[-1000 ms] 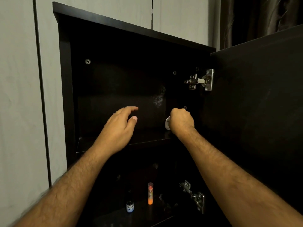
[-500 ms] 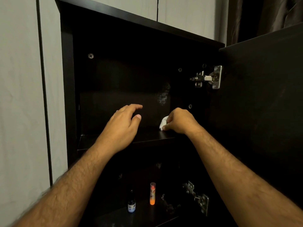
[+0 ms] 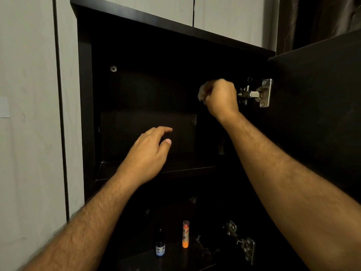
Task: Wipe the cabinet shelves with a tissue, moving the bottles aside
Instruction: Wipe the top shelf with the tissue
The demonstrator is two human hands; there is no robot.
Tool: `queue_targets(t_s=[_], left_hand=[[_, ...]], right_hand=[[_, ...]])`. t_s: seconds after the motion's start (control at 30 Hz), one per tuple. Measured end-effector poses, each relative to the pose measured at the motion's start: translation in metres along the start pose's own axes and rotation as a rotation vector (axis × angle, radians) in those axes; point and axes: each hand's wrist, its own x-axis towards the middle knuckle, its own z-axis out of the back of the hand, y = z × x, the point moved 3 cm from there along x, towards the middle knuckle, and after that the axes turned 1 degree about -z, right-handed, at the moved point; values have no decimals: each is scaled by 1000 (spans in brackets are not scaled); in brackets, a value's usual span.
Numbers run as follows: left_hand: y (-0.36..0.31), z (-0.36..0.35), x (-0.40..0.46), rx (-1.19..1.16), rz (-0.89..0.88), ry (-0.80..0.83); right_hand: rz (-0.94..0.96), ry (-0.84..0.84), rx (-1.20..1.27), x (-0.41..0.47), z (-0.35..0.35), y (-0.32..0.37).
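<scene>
The dark cabinet stands open, its upper shelf (image 3: 187,168) bare. My right hand (image 3: 220,97) is raised high inside the upper compartment, beside the top hinge (image 3: 257,93), its fingers curled round a crumpled white tissue (image 3: 201,94) that shows blurred at the knuckles. Above the shelf's front edge hovers my left hand (image 3: 150,151), fingers loosely extended and holding nothing. On the lower shelf (image 3: 175,257) stand a small dark bottle (image 3: 160,244) with a blue label and an orange-capped tube (image 3: 185,234).
The open cabinet door (image 3: 320,114) hangs at the right, held by the top hinge and a lower hinge (image 3: 242,241). Pale wall panels (image 3: 29,133) flank the cabinet on the left. A screw head (image 3: 113,68) sits in the back panel.
My right hand lifted with the tissue from the upper shelf's right end up to the level of the top hinge. My left hand stayed roughly in place.
</scene>
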Motion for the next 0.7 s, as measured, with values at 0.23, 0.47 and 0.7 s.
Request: queue_targets(t_s=[0.23, 0.47, 0.7], left_hand=[[2, -1, -1, 9, 9, -41], [1, -3, 0, 32, 11, -63], [5, -5, 2, 109, 11, -91]], right_hand=[[111, -35, 43, 4, 0, 5], [-2, 398, -196, -83, -33, -31], [-65, 397, -155, -64, -31, -18]])
